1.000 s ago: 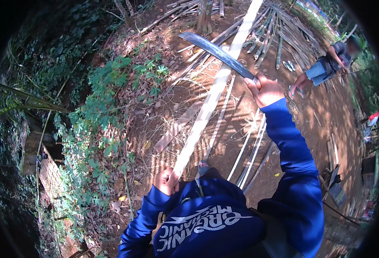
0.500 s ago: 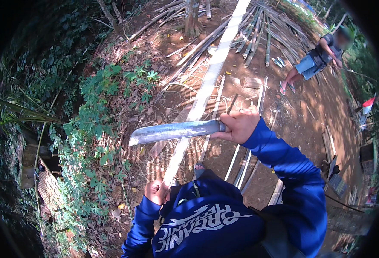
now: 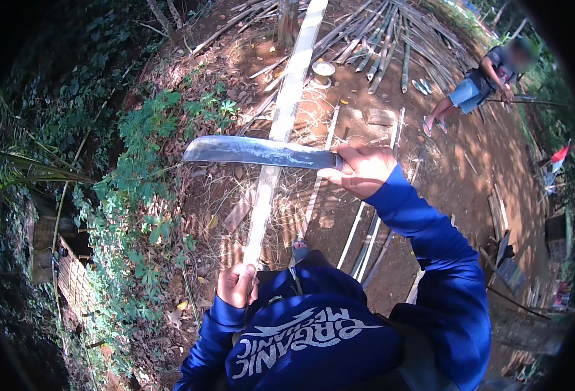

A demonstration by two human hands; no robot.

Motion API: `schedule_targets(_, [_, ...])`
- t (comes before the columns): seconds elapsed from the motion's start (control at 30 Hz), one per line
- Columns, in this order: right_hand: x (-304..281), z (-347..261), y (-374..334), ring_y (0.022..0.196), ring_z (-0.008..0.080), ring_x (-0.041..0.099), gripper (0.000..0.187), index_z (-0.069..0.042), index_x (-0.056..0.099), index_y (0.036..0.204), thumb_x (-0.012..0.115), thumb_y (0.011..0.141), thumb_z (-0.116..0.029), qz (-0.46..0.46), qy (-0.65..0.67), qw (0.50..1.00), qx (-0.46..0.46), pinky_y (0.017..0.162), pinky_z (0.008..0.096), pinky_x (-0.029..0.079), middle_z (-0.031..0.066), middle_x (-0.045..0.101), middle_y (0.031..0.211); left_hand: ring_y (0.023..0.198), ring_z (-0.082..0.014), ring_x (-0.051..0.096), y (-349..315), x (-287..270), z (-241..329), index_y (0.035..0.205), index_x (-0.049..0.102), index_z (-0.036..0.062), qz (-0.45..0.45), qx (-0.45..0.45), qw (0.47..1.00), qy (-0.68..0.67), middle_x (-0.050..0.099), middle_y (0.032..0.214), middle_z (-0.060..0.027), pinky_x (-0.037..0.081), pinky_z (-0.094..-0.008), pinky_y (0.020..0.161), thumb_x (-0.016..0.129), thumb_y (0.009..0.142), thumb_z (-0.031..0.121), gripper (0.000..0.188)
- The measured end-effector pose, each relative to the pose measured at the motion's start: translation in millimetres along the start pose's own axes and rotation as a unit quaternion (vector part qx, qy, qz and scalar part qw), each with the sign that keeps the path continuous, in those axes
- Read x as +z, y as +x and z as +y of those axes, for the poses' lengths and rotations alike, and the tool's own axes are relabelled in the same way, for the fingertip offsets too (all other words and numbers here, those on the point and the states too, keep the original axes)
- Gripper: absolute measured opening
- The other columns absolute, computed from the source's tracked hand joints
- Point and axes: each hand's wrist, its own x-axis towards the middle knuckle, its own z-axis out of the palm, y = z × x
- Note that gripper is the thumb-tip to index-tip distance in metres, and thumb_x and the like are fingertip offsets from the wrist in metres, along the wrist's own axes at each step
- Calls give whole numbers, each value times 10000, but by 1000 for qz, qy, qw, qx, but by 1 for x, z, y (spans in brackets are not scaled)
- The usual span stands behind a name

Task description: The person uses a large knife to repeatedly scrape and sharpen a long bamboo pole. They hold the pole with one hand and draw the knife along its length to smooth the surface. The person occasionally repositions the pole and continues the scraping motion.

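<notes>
My left hand (image 3: pixel 236 285) is closed around the near end of a long pale slat (image 3: pixel 261 212), probably split bamboo, which runs away from me to the top of the view. In my right hand (image 3: pixel 366 169) is a machete (image 3: pixel 248 150), its handle mostly hidden by my fingers. The broad, worn blade points left and lies across the slat as seen from above. Whether it touches the slat I cannot tell.
Several thin strips (image 3: pixel 323 166) lie on the brown soil to the right. Bamboo poles (image 3: pixel 385 49) are heaped at the far side, near a round spool-like object (image 3: pixel 323 70). A person (image 3: pixel 473 88) stands at the far right. Green plants (image 3: pixel 150 137) border the left.
The machete has moved up and slightly left in the view, its blade angle changed. The slat's far end has swung left, with my left hand still on its near end.
</notes>
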Motion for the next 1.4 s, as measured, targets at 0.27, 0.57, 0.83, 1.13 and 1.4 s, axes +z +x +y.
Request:
schedule_targets(0.27, [-2,27,33,510,253,616,439,-117,576,728,667,790,-543,86,3,992,95,454,383,470,75,572,567,376,-62,429,-8,-12,-25,761,559,29,27,-7,1000,-7,520,490,-9,316,-221,377,509,991,266,334])
schedule_targets(0.57, [-21,61,54,545,341,598,434,-101,563,774,652,816,-524,30,-90,993,73,479,418,463,104,574,585,407,-64,458,-33,-35,-63,727,560,28,26,22,998,44,519,507,0,329,-228,391,521,982,246,338])
schedule_targets(0.83, [-6,43,43,526,231,621,426,-182,598,800,653,759,-602,75,-84,992,-63,444,409,451,14,534,540,418,-66,451,-44,-49,-89,724,557,24,-4,-21,1000,-18,518,521,2,317,-224,404,503,986,267,361])
schedule_targets(1.13, [-30,54,49,706,320,642,527,-123,647,860,580,807,-643,-62,-184,979,-55,617,426,487,78,622,726,414,-63,444,-51,-69,-134,696,547,44,4,-27,999,-26,509,500,2,309,-221,397,530,974,290,371])
schedule_targets(1.4, [-35,169,74,726,385,657,525,-147,648,989,496,866,-634,173,-212,938,215,622,468,526,176,656,720,449,-109,531,-86,-112,-228,745,591,5,-25,-79,995,-52,576,567,-39,395,-238,435,575,945,246,313])
